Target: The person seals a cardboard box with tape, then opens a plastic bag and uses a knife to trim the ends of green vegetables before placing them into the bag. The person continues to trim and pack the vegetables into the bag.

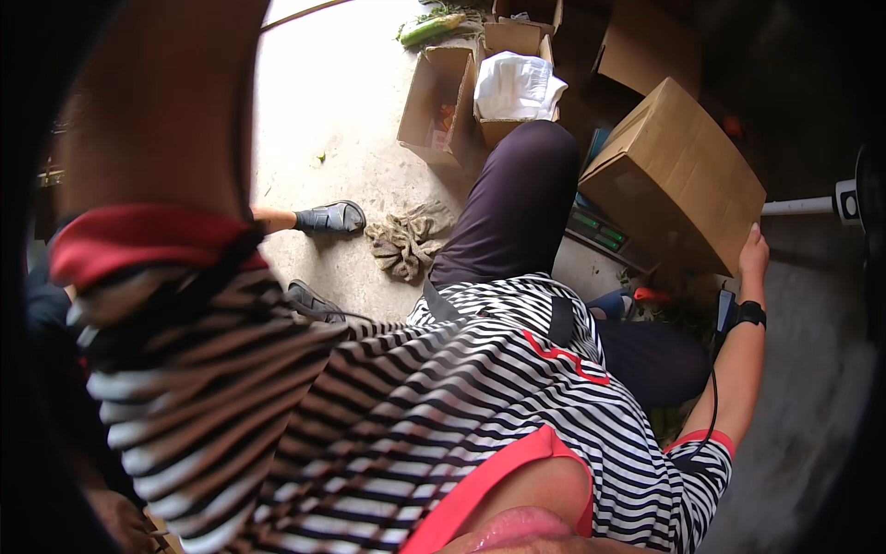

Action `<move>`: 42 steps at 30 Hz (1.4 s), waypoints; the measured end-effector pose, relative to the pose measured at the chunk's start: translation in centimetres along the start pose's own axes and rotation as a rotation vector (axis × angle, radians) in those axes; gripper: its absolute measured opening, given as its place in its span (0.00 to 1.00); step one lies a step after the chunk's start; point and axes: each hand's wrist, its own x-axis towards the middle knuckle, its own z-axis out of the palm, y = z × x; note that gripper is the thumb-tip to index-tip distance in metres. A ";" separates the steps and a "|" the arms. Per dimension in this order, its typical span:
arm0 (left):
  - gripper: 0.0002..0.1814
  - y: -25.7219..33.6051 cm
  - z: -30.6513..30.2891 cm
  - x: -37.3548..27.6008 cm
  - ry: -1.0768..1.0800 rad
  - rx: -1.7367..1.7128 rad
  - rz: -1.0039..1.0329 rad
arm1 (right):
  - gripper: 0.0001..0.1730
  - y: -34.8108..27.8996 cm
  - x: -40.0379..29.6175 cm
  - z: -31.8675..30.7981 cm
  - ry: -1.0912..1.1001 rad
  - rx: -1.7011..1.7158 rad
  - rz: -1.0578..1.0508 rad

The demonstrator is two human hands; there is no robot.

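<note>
My right hand (754, 251), a dark band on its wrist, holds the lower right edge of a large, tilted cardboard box (682, 173). Under the box's left side is a scale (599, 228) with lit green digits. My left arm is raised, large and blurred at the upper left; my left hand is out of view. Before my knees stand an open cardboard box (436, 104) with something red and white inside and another holding a white plastic bag (516, 86).
A crumpled cloth (405, 242) lies on the concrete floor beside a sandalled foot (332, 217). A long green vegetable (432, 30) lies farther off. A red object (651, 296) is near my right knee. Another person's hand (121, 519) shows at lower left. A white pole (799, 206) is at right.
</note>
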 end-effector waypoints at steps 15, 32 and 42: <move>0.17 18.2 15.1 -2.3 -0.403 -0.433 0.030 | 0.34 -3.4 -1.3 0.8 0.050 0.097 -0.011; 0.19 10.5 31.0 8.4 -0.456 -0.610 -0.240 | 0.17 8.8 2.6 -11.1 0.089 1.693 0.431; 0.18 20.7 23.3 6.5 -0.375 -0.472 0.167 | 0.22 -6.8 2.0 -12.9 -0.033 1.075 0.310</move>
